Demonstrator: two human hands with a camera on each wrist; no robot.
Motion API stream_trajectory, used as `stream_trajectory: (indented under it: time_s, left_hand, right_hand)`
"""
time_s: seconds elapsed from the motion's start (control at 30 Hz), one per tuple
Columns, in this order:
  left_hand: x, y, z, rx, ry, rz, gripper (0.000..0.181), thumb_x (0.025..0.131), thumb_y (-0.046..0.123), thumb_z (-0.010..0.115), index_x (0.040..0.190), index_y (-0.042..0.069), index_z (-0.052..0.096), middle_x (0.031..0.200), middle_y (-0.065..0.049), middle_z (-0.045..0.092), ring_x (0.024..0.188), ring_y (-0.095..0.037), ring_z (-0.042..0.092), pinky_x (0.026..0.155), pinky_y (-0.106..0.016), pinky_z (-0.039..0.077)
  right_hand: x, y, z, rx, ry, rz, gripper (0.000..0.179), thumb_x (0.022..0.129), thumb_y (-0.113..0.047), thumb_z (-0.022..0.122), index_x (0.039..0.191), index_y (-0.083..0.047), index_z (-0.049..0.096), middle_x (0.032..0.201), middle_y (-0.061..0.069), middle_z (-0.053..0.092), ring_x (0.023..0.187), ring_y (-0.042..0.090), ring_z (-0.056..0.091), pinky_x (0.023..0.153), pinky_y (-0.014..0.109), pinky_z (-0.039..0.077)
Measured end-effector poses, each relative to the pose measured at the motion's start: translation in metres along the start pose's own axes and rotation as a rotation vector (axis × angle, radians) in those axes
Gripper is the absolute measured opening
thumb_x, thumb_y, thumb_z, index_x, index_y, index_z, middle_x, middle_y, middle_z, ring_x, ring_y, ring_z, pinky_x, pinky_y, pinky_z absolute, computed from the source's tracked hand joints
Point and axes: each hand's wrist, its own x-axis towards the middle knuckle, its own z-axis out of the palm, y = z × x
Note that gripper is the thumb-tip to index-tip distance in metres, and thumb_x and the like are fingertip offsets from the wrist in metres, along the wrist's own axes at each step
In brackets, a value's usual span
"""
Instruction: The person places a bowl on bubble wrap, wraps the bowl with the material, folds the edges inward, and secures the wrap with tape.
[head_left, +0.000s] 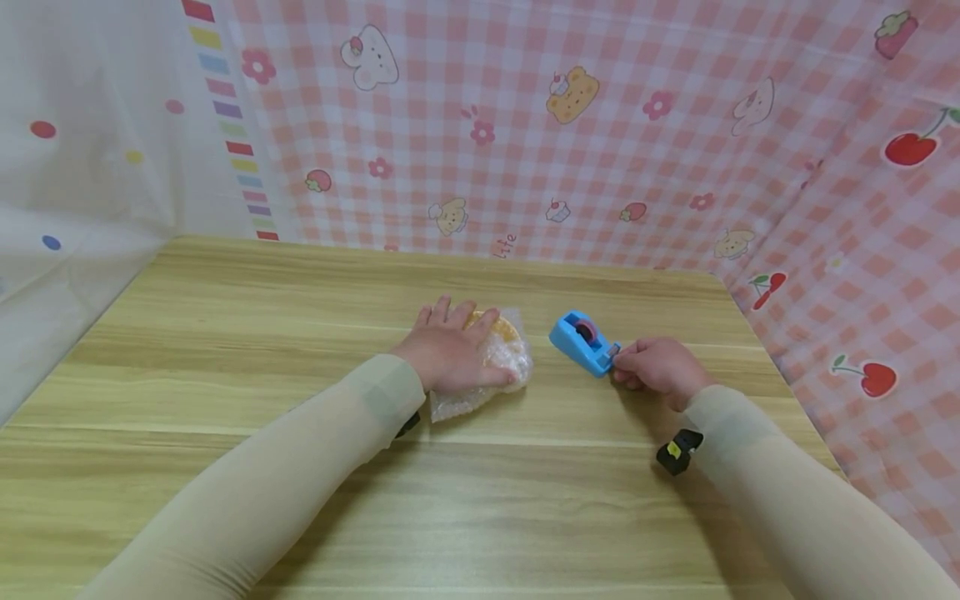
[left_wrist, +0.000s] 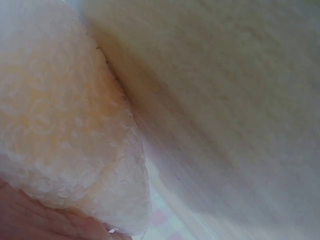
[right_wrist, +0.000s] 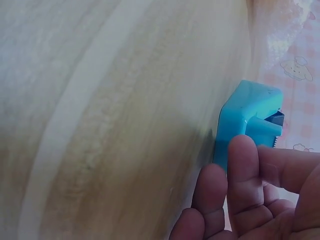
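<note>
A bubble-wrapped bundle [head_left: 517, 358] lies on the table, with something round and orange-yellow showing through the clear wrap. My left hand [head_left: 452, 350] rests over it, fingers spread and straight, the thumb along its near side. In the left wrist view the bubble wrap [left_wrist: 65, 110] fills the left part. To the right stands a blue tape dispenser [head_left: 573, 337] with a small roll of tape [head_left: 585, 330] in it. My right hand [head_left: 660, 367] is at its cutter end, thumb and forefinger pinching the tape's end there. The right wrist view shows these fingertips [right_wrist: 243, 150] close before the dispenser [right_wrist: 250, 107].
The wood-grain table [head_left: 247, 333] reaches back to a pink checked cloth [head_left: 480, 108] hung behind and along the right. A white dotted sheet [head_left: 82, 167] hangs on the left. A black wrist camera [head_left: 678, 452] is strapped under my right sleeve.
</note>
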Motion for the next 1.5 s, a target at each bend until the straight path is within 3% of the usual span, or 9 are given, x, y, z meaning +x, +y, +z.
stream_trajectory:
  time_s: [0.37,0.73,1.17,1.33,1.5]
  left_hand:
    - [0.0,-0.001,0.001,0.001,0.002,0.004,0.112,0.087,0.095,0.036,0.172,0.027,0.007,0.179,-0.013,0.008,0.163,-0.049,-0.001,0.131,-0.064,0.007]
    - [0.001,-0.001,0.001,0.0,0.009,0.003,0.113,0.086,0.095,0.037,0.172,0.028,0.008,0.179,-0.012,0.009,0.163,-0.049,-0.001,0.131,-0.064,0.007]
    - [0.001,-0.001,0.001,-0.001,0.011,0.003,0.112,0.086,0.095,0.036,0.172,0.028,0.007,0.179,-0.012,0.009,0.163,-0.049,-0.001,0.131,-0.064,0.007]
    - [0.002,-0.001,0.001,-0.002,0.013,0.001,0.113,0.086,0.095,0.037,0.171,0.028,0.008,0.179,-0.012,0.009,0.163,-0.049,-0.001,0.131,-0.064,0.007]
    - [0.002,-0.002,0.002,-0.002,0.015,0.003,0.113,0.086,0.096,0.037,0.171,0.028,0.008,0.179,-0.012,0.009,0.163,-0.049,-0.001,0.131,-0.064,0.007]
  right_hand:
    - [0.001,0.002,0.0,-0.057,0.008,-0.018,0.026,0.102,-0.022,0.062,0.102,0.0,0.076,0.085,-0.001,0.071,0.087,0.019,0.06,0.077,0.028,0.047]
    - [-0.017,-0.009,-0.009,-0.086,0.017,-0.078,0.031,0.107,-0.017,0.059,0.13,0.002,0.069,0.106,0.008,0.075,0.096,0.019,0.063,0.084,0.03,0.055]
    - [-0.035,-0.046,0.005,-0.161,0.027,-0.189,0.033,0.109,-0.024,0.056,0.135,-0.006,0.067,0.121,0.014,0.074,0.112,0.033,0.068,0.101,0.054,0.053]
    - [-0.035,-0.058,0.011,-0.179,0.021,-0.227,0.03,0.108,-0.023,0.056,0.131,-0.007,0.068,0.123,0.015,0.074,0.11,0.031,0.069,0.095,0.047,0.055]
    - [-0.036,-0.073,0.019,-0.253,0.009,-0.272,0.04,0.103,-0.024,0.062,0.14,-0.009,0.063,0.126,0.013,0.074,0.109,0.028,0.068,0.091,0.04,0.056]
